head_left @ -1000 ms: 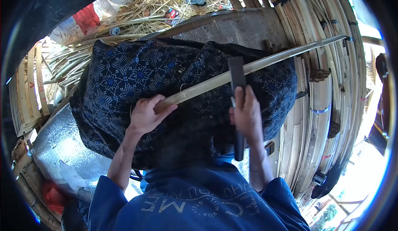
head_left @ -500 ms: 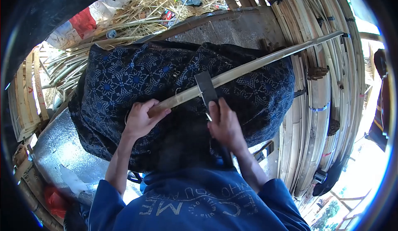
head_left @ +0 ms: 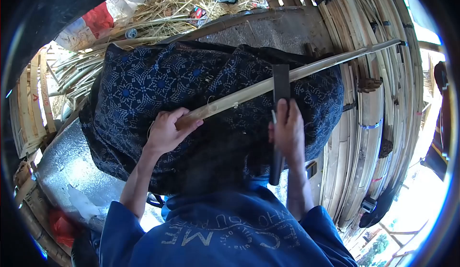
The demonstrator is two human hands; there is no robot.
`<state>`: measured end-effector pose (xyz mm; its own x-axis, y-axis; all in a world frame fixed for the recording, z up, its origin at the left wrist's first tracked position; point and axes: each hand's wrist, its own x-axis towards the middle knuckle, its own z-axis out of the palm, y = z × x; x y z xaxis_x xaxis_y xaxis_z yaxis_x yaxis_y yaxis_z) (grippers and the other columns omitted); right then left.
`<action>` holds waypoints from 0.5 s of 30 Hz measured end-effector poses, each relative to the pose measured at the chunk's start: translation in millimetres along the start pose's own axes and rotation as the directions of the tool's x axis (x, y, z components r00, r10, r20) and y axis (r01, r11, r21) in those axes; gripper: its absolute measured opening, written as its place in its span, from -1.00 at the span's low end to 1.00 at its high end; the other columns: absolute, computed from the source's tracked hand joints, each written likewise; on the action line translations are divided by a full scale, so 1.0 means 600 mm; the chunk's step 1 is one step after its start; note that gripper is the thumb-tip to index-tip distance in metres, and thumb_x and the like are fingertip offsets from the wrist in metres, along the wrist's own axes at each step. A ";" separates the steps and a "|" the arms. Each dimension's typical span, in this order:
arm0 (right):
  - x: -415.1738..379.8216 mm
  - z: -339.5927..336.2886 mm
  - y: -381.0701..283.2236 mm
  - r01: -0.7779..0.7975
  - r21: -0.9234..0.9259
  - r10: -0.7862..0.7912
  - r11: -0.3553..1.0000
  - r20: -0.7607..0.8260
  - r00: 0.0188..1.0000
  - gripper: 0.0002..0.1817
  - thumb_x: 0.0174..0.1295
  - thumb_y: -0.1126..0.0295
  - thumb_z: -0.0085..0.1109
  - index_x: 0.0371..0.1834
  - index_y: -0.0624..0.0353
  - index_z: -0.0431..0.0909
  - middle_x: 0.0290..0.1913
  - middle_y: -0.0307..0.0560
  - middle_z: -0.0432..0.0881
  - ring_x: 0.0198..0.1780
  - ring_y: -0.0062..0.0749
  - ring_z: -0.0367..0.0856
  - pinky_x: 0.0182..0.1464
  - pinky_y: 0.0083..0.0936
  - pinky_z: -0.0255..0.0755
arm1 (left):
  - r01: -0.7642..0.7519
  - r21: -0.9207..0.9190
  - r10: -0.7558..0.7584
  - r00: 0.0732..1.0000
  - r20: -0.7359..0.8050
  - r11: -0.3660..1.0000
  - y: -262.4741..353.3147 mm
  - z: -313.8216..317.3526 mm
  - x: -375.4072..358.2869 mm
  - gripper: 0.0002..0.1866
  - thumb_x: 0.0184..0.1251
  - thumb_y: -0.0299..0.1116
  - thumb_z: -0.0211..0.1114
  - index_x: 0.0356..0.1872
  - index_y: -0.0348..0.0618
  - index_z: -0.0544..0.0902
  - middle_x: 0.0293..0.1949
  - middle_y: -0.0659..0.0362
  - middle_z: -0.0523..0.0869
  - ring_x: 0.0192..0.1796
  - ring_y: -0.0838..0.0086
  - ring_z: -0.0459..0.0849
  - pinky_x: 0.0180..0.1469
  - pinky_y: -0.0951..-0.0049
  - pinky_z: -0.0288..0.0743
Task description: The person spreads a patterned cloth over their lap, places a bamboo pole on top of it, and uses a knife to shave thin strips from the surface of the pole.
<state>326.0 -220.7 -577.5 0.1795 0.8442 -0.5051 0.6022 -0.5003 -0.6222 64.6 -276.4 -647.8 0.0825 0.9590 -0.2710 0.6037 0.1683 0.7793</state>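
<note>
A long pale bamboo strip (head_left: pixel 249 92) slants up to the right across my lap. Around its near end my left hand (head_left: pixel 167 130) is closed, thumb and fingers pinching it. My right hand (head_left: pixel 288 135) grips a broad dark-bladed knife (head_left: pixel 281 81), its fingers partly hidden. The blade lies across the strip right of its middle, and the dark handle points down toward my body. Beneath the strip, a dark blue patterned cloth (head_left: pixel 158 80) covers my lap.
Bundled bamboo slats (head_left: pixel 354 137) stand along the right side, under the strip's far end. Bamboo shavings (head_left: pixel 167 13) and litter are heaped at the back. A shiny silver sheet (head_left: pixel 72 157) lies at the left, near wooden slats (head_left: pixel 34 104).
My right hand and the knife have moved right along the bamboo strip, away from my left hand, and the blade is now more upright. My left hand keeps its hold, shifted slightly right.
</note>
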 end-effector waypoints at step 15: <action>-0.033 0.084 0.069 0.544 -0.232 -0.531 0.806 0.121 0.839 -0.69 0.46 0.20 -0.02 -0.19 0.29 0.42 -0.57 0.23 0.54 -0.55 0.22 0.58 -0.50 -0.11 0.49 | -0.069 0.049 0.071 0.997 -0.037 0.996 -0.011 0.005 0.002 -0.57 0.22 0.04 0.43 -0.33 -0.18 0.67 -0.63 0.03 0.65 -0.56 0.16 0.69 -0.45 0.31 0.53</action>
<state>308.2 -268.0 -623.3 -0.2634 0.9504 -0.1653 0.7636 0.1007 -0.6378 63.2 -277.1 -654.9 0.0958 0.9764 -0.1937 0.6344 0.0901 0.7678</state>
